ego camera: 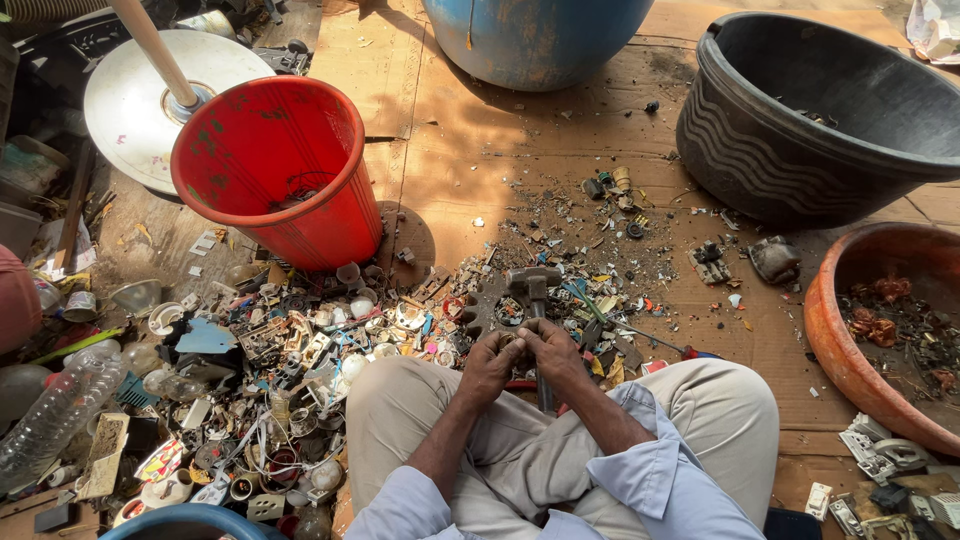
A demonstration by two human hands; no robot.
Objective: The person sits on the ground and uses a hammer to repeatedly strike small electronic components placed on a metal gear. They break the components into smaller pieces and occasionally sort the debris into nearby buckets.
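Observation:
Both my hands meet just in front of my knees over a small scrap part [516, 341]. My left hand [490, 366] pinches it from the left and my right hand [552, 352] from the right; the part is mostly hidden by my fingers. A hammer [533, 287] lies on the floor just beyond them, head away from me, its handle running back under my right hand. A toothed metal disc [488, 303] lies beside the hammer head.
A red bucket [262, 165] stands at the left, a black tub [810, 110] at the right, an orange basin [850, 340] with scrap at the far right, a blue drum [530, 40] at the top. A heap of electrical scrap [270, 400] covers the floor on my left.

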